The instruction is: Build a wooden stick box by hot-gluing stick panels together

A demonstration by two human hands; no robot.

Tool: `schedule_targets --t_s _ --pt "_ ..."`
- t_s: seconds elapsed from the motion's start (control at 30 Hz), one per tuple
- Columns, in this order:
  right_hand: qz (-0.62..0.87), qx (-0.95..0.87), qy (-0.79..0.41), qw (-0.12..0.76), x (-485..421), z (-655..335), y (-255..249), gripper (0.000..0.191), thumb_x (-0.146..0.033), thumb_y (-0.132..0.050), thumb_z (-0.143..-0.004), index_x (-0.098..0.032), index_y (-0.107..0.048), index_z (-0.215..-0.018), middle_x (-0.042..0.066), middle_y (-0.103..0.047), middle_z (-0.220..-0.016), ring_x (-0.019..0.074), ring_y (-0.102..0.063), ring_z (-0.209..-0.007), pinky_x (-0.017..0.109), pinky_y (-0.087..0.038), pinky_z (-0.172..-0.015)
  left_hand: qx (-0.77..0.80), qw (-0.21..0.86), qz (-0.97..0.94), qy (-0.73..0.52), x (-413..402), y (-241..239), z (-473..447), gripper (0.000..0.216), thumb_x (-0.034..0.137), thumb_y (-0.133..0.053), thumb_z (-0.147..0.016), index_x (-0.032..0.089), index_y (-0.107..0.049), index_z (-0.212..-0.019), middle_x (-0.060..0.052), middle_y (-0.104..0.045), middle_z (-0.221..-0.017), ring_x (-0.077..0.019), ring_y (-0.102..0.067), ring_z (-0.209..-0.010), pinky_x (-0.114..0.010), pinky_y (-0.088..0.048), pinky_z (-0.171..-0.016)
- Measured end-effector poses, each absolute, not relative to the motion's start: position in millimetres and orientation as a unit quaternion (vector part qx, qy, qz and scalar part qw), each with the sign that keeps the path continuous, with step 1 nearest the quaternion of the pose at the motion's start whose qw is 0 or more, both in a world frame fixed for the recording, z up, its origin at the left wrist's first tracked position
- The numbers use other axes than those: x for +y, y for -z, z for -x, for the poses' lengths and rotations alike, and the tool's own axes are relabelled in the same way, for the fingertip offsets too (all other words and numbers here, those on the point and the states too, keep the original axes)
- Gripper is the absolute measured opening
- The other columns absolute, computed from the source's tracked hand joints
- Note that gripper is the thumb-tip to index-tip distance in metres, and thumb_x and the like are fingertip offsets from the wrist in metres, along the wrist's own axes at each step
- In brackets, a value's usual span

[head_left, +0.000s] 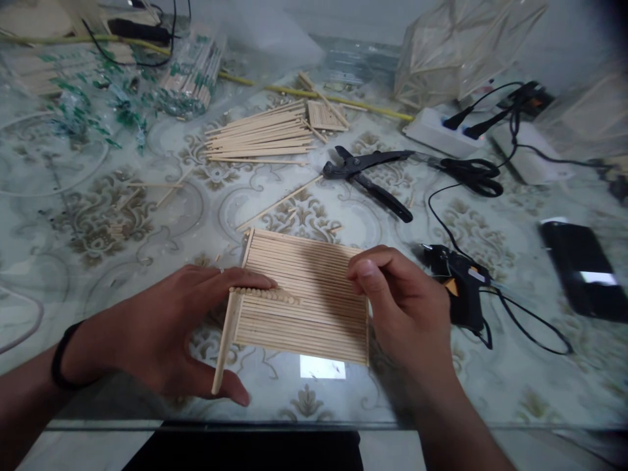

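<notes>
A flat panel of thin wooden sticks (314,320) lies near the table's front edge, its sticks side by side. At its left end stands a smaller row of sticks (265,294), seen mostly by its round ends, with a longer stick slanting toward me. My left hand (161,327) grips this smaller row, index finger along its back and thumb by the front stick's lower end. Above the panel's right edge, my right hand (402,301) is closed with thumb and fingers pinched; whatever is between them, if anything, is hidden. A black glue gun (464,288) lies just right of that hand.
Black cutting pliers (366,171) and a pile of loose sticks (265,134) lie behind the panel. A white power strip (441,134) with black cables stands at back right, near a stick-framed shape (456,52). A phone (583,268) is far right; bagged sticks (191,72) sit back left.
</notes>
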State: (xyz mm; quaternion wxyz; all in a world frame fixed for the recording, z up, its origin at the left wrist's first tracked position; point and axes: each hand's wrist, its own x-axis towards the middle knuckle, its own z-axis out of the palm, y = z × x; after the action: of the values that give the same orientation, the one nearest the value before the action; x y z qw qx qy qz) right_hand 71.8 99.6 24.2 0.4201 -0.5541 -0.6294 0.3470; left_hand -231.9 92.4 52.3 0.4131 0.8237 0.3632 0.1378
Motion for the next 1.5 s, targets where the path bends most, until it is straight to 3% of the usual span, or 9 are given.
schedule_targets --t_s 0.33,0.93,1.27,1.5 --pt "0.564 -0.603 -0.365 0.430 101.2 -69.2 -22.9 0.011 -0.025 -0.078 -0.095 -0.027 -0.071 -0.086 -0.004 -0.070 -0.079 0.0142 -0.062 -0.069 0.028 -0.048 -0.064 0.361 0.415 -0.823 -0.140 92.3 -51.9 232.1 0.098 0.058 -0.092 -0.073 0.046 -0.037 -0.154 -0.004 -0.076 -0.135 -0.0367 -0.078 -0.111 -0.051 -0.062 -0.098" --pt "0.543 -0.644 -0.351 0.409 98.9 -71.4 -24.7 0.021 -0.028 -0.065 -0.106 -0.026 -0.068 -0.085 -0.005 -0.065 -0.077 0.0137 -0.058 -0.070 0.029 -0.043 -0.066 0.355 0.419 -0.825 -0.135 93.1 -49.9 231.8 0.105 0.059 -0.093 -0.068 0.049 -0.033 -0.154 -0.004 -0.075 -0.137 -0.0387 -0.078 -0.114 -0.056 -0.061 -0.099" --pt "0.540 -0.656 -0.348 0.396 98.6 -71.9 -25.9 0.025 -0.027 -0.063 -0.107 -0.026 -0.064 -0.082 -0.006 -0.062 -0.074 0.0128 -0.056 -0.068 0.029 -0.041 -0.066 0.358 0.408 -0.829 -0.139 93.0 -51.7 232.6 0.097 0.064 -0.091 -0.077 0.044 -0.035 -0.154 -0.006 -0.074 -0.139 -0.0366 -0.078 -0.115 -0.052 -0.061 -0.099" --pt "0.538 -0.654 -0.353 0.398 98.7 -72.5 -25.3 0.024 -0.025 -0.064 -0.106 -0.025 -0.064 -0.082 -0.006 -0.061 -0.074 0.0114 -0.054 -0.069 0.028 -0.040 -0.066 0.360 0.408 -0.828 -0.137 91.7 -52.3 230.6 0.100 0.065 -0.093 -0.074 0.044 -0.036 -0.154 -0.004 -0.075 -0.139 -0.0352 -0.077 -0.115 -0.048 -0.061 -0.096"
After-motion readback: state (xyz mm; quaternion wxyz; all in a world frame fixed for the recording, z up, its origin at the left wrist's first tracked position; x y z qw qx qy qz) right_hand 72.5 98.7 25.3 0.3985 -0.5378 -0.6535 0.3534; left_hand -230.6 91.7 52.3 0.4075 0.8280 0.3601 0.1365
